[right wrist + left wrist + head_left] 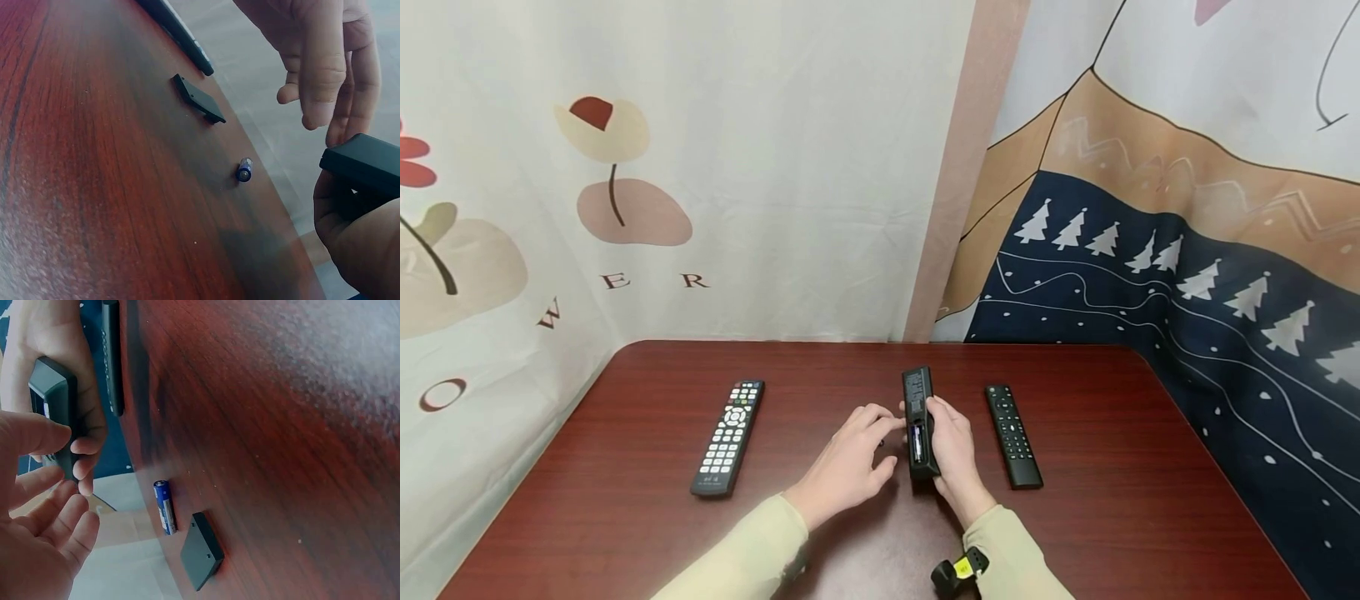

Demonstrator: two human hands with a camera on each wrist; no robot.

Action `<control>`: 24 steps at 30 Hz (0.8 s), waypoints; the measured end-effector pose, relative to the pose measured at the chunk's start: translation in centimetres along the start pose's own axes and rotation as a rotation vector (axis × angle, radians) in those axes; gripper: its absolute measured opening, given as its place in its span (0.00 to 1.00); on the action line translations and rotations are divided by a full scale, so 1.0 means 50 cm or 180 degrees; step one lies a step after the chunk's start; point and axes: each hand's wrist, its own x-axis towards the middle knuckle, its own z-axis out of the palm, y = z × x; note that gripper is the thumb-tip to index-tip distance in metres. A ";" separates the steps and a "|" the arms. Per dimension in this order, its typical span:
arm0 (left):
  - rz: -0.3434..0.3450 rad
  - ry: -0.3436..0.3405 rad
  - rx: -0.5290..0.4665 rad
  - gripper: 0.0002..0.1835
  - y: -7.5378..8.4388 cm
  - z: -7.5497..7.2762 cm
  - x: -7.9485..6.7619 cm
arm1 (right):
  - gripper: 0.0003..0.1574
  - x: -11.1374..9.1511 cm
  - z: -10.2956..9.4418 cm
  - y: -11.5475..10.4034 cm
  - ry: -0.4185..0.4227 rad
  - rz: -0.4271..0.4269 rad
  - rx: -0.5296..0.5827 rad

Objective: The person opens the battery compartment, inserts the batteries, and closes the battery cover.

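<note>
My right hand (pixel 957 446) grips a black remote control (pixel 917 392) above the table, its back turned up. In the head view its battery compartment (pixel 917 442) is uncovered, with a battery inside. My left hand (pixel 848 458) is at the remote's left side, index finger stretched to the compartment's edge, the other fingers loosely bent. A loose blue and silver battery (pixel 164 507) lies on the table, as the left wrist view shows. Beside it rests a black battery cover (pixel 201 552). Both are hidden by my left hand in the head view.
A dark grey remote with white buttons (pixel 727 437) lies on the reddish-brown table (pixel 647 517) at the left. Another black remote (pixel 1013 435) lies to the right of my right hand. Printed curtains (pixel 820 167) hang behind the table's far edge.
</note>
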 end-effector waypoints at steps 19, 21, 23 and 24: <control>-0.0194 -0.0116 0.0336 0.18 -0.017 0.014 -0.002 | 0.25 0.003 -0.008 -0.004 0.0053 -0.0016 -0.0039; -0.0256 -0.0149 0.0352 0.18 -0.019 0.016 -0.002 | 0.25 0.004 -0.010 -0.004 0.0034 -0.0025 -0.0042; -0.0305 -0.0160 0.0363 0.17 -0.021 0.019 -0.002 | 0.25 0.004 -0.011 -0.003 0.0028 -0.0018 -0.0034; -0.0316 -0.0147 0.0372 0.17 -0.023 0.020 -0.002 | 0.25 0.005 -0.012 -0.003 0.0030 -0.0012 -0.0024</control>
